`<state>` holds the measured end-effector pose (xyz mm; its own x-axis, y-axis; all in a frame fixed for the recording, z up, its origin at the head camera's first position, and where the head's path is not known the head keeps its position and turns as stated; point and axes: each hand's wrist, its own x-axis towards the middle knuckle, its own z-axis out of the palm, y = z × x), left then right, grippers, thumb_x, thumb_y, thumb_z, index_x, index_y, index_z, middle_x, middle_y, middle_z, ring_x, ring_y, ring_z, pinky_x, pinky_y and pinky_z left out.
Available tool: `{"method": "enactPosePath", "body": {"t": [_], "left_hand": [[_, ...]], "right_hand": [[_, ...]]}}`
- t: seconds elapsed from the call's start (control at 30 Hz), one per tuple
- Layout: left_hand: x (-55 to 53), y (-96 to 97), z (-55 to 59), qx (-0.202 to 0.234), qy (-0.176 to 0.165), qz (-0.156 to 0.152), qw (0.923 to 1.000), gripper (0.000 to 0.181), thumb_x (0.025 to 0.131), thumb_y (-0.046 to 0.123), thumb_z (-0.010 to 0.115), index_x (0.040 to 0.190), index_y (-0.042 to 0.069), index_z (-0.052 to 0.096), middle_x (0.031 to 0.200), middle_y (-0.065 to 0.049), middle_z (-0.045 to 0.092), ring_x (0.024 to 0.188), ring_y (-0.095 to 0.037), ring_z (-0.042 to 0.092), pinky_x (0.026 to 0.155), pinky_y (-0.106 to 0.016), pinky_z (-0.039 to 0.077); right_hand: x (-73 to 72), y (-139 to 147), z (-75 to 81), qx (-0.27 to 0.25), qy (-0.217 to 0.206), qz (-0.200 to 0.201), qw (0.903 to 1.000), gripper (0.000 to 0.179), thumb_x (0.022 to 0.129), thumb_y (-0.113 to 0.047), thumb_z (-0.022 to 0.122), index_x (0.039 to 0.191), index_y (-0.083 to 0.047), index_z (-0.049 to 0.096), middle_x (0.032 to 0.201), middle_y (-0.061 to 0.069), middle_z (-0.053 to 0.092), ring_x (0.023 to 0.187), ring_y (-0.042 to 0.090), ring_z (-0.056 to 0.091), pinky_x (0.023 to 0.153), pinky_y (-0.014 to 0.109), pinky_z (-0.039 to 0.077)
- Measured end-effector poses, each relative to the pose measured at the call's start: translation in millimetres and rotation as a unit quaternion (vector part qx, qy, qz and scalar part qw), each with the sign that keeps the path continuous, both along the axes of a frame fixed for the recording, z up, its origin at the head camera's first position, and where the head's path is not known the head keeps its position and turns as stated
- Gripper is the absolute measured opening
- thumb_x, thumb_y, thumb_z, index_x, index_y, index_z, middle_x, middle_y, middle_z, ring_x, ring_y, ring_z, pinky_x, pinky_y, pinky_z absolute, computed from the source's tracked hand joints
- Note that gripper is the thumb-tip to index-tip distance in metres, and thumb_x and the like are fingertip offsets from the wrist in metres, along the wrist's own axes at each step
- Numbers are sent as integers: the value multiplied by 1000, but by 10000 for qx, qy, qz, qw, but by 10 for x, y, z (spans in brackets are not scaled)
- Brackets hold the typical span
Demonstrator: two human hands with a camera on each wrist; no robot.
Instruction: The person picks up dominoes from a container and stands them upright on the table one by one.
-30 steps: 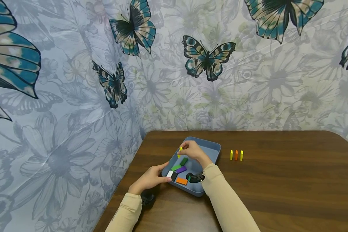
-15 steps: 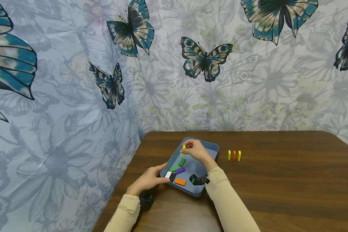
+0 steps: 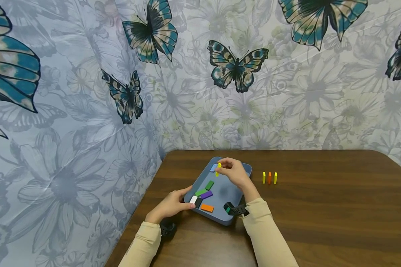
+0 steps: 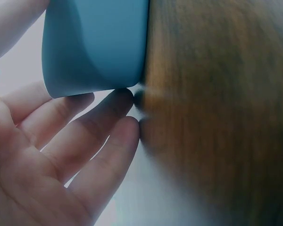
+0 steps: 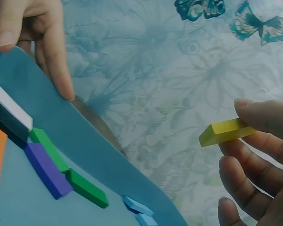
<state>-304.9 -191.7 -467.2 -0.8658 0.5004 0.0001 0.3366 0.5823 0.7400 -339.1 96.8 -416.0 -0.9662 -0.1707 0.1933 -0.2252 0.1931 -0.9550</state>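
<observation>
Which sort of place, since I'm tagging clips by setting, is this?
Probably an indoor corner for tabletop work: a brown table, butterfly-print wall coverings meeting beyond it, and a tray of coloured blocks.

Tray [image 3: 224,192] placed at far left of table [image 3: 327,211] | loose blocks [image 3: 206,195] spread along its left and near sides | one block [image 5: 224,132] held by right hand [image 3: 234,172] over far end | tray touched near-left by left hand [image 3: 169,206] | block row [image 3: 269,178] set right of tray | wall [image 3: 304,115] set behind table

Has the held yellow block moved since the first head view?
Yes, rightward in the image: the held yellow block went from upper left to upper right of the darker green block.
</observation>
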Motion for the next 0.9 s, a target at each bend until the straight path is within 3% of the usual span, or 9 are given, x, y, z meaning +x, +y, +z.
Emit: {"method": "enactPosePath", "body": {"t": [0.3, 0.53, 0.9], "left_hand": [[-6, -5, -5, 119, -67, -52, 9999, 83, 91, 38, 74, 156, 5, 34, 153, -16, 47, 135, -25, 49, 110, -50, 42], [-3, -6, -3, 27, -10, 27, 10000, 83, 90, 39, 74, 156, 6, 35, 155, -15, 44, 131, -23, 48, 108, -48, 43], [-5, -14, -30, 62, -12, 32, 10000, 82, 90, 38, 75, 155, 6, 36, 157, -15, 42, 139, -27, 43, 111, -52, 41]], "right_hand": [[46, 193, 61, 0, 142, -193, 9997, 34, 93, -15, 72, 125, -2, 67, 104, 9, 69, 90, 15, 60, 88, 37, 51], [87, 337, 94, -24, 199, -367, 9991, 35, 94, -15, 71, 127, -3, 67, 104, 9, 69, 90, 14, 61, 85, 29, 50], [139, 564, 186, -236, 369, -370, 9984, 37, 94, -7, 70, 129, 3, 64, 101, 4, 67, 87, 9, 62, 80, 23, 54]]}}
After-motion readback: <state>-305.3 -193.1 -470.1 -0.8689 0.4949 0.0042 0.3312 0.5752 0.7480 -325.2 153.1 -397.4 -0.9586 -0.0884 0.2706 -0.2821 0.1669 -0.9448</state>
